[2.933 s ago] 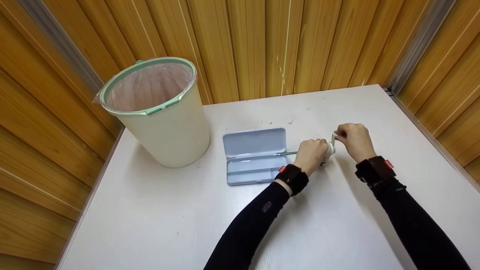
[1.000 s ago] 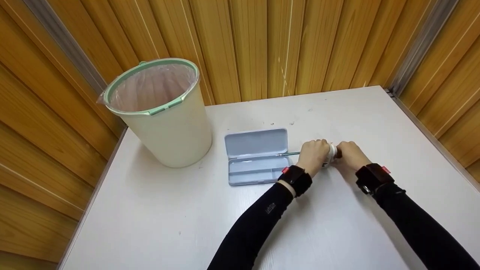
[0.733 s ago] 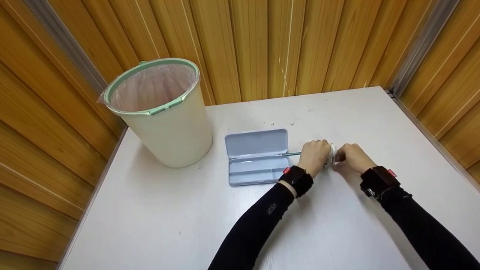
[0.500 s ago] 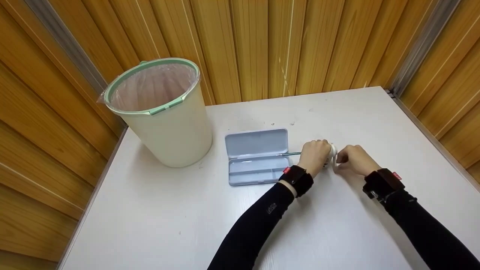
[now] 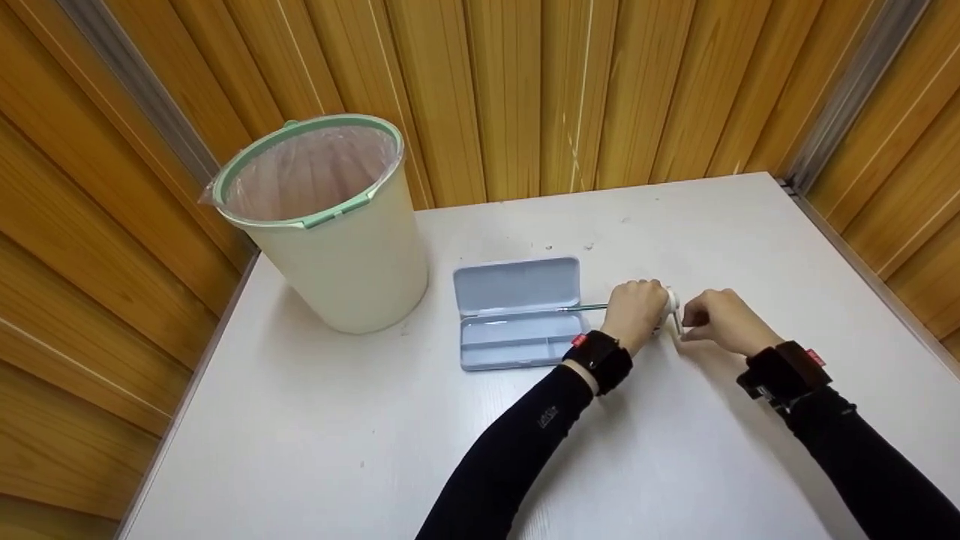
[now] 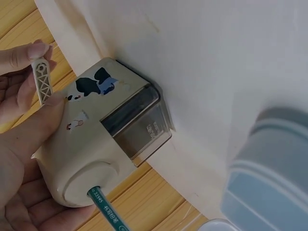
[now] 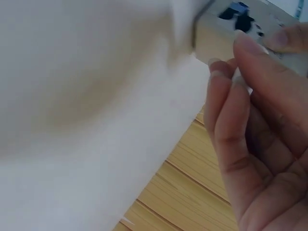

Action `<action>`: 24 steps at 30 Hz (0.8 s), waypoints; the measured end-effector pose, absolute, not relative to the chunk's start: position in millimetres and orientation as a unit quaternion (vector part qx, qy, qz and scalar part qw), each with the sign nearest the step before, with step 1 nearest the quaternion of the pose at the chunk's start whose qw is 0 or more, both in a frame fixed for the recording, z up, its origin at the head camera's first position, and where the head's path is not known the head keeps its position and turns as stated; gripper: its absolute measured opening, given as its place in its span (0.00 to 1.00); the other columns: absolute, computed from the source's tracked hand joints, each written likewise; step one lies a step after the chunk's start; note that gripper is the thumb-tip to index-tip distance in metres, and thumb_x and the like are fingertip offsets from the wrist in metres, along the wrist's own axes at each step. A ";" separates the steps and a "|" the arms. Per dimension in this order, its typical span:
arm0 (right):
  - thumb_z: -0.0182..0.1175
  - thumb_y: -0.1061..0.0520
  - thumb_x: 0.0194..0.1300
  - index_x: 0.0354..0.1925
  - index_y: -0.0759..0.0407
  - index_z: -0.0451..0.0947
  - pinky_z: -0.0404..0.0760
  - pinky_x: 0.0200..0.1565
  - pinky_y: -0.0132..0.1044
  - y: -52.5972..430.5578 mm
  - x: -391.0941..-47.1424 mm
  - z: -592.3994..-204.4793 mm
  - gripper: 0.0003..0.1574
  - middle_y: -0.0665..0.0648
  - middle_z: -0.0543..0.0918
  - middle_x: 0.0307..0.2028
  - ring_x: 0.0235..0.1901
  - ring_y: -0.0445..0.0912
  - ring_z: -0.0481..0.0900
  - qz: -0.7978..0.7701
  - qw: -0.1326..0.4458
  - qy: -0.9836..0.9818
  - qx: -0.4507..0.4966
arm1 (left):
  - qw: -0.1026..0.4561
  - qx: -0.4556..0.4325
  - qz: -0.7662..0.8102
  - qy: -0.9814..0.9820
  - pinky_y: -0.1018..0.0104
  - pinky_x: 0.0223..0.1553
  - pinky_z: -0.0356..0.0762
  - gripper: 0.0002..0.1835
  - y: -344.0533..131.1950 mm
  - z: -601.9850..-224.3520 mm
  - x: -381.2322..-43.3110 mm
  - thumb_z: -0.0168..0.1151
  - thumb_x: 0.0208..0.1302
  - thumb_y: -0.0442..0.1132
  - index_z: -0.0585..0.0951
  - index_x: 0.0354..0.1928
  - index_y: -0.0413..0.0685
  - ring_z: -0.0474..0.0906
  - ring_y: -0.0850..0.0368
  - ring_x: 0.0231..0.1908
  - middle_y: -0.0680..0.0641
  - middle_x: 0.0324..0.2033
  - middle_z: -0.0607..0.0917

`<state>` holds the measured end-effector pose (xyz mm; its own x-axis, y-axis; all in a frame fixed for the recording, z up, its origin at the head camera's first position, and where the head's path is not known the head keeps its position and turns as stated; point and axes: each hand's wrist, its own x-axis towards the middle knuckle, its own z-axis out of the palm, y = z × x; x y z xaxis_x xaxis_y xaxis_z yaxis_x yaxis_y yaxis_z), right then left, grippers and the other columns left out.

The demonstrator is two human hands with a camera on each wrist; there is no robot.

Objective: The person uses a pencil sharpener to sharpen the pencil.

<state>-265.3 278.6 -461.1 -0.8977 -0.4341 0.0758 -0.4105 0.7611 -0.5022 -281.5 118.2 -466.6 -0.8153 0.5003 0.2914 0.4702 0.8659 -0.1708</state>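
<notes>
A cream hand-crank pencil sharpener (image 6: 91, 139) with cow pictures and a clear shavings drawer stands on the table. Its body is gripped by my left hand (image 5: 636, 311), fingers wrapped over the top. A green pencil (image 6: 108, 209) sticks into its round front opening; the tip is hidden inside. My right hand (image 5: 727, 321) pinches the end of the crank (image 6: 42, 79) between thumb and fingers, on the side opposite the pencil. In the head view the crank slants downward. The right wrist view shows these fingers (image 7: 231, 110) curled at the crank, which they mostly cover.
Left of the sharpener lies a light-blue pencil case (image 5: 516, 286), lid raised, with divided compartments; the pencil's far end reaches over it. A cream bin (image 5: 349, 262) with green rim and clear liner stands at the back left of the white table (image 5: 300, 435). Wood-panelled walls enclose it.
My right hand has circled with the crank, from pointing up 2.9 seconds ago to slanting down now, and shifted slightly right in the last half second. My left hand keeps its grip.
</notes>
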 end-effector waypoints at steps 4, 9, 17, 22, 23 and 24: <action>0.73 0.67 0.47 0.19 0.61 0.79 0.72 0.28 0.30 277.5 -263.4 -454.2 0.12 0.52 0.81 0.20 0.23 0.39 0.73 -0.251 0.016 0.940 -0.232 | 0.157 -0.249 0.045 -0.955 0.74 0.31 0.81 0.09 119.2 -465.2 -281.9 0.61 0.62 0.38 0.87 0.33 0.63 0.83 0.66 0.32 0.62 0.32 0.86; 0.73 0.68 0.47 0.20 0.61 0.78 0.71 0.28 0.30 277.0 -261.8 -451.8 0.11 0.52 0.80 0.20 0.23 0.39 0.72 -0.245 0.014 0.941 -0.233 | 0.159 -0.247 0.056 -0.954 0.74 0.32 0.81 0.10 121.4 -465.3 -281.2 0.60 0.64 0.39 0.88 0.36 0.63 0.84 0.66 0.32 0.62 0.32 0.87; 0.73 0.68 0.47 0.20 0.61 0.80 0.72 0.28 0.30 278.7 -261.2 -448.7 0.10 0.53 0.82 0.20 0.23 0.39 0.73 -0.237 -0.002 0.943 -0.232 | 0.175 -0.249 0.073 -0.950 0.74 0.30 0.81 0.11 122.5 -465.8 -280.3 0.60 0.64 0.38 0.88 0.33 0.65 0.84 0.67 0.31 0.63 0.31 0.87; 0.73 0.68 0.47 0.21 0.62 0.81 0.73 0.28 0.30 279.4 -260.6 -448.5 0.08 0.54 0.83 0.21 0.23 0.39 0.74 -0.240 -0.010 0.942 -0.234 | 0.168 -0.253 0.075 -0.950 0.74 0.31 0.81 0.11 122.1 -465.3 -281.4 0.59 0.65 0.39 0.88 0.34 0.65 0.84 0.67 0.32 0.63 0.31 0.87; 0.73 0.68 0.47 0.21 0.62 0.81 0.73 0.28 0.30 279.3 -260.3 -448.6 0.08 0.54 0.83 0.21 0.23 0.39 0.74 -0.241 -0.010 0.942 -0.234 | 0.165 -0.254 0.075 -0.950 0.74 0.31 0.81 0.11 121.9 -465.1 -281.7 0.59 0.65 0.39 0.88 0.35 0.65 0.84 0.67 0.32 0.63 0.32 0.87; 0.73 0.67 0.47 0.22 0.62 0.82 0.73 0.28 0.30 279.2 -260.2 -448.5 0.08 0.54 0.84 0.21 0.23 0.39 0.74 -0.242 -0.011 0.942 -0.234 | 0.164 -0.255 0.075 -0.950 0.74 0.31 0.81 0.11 121.7 -464.8 -282.0 0.59 0.65 0.39 0.88 0.35 0.65 0.84 0.67 0.32 0.63 0.32 0.87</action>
<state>-260.2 279.2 -448.5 -0.8901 -0.4355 0.1341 -0.4462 0.7732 -0.4506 -282.0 121.7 -464.8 -0.8161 0.5094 0.2729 0.4599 0.8585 -0.2270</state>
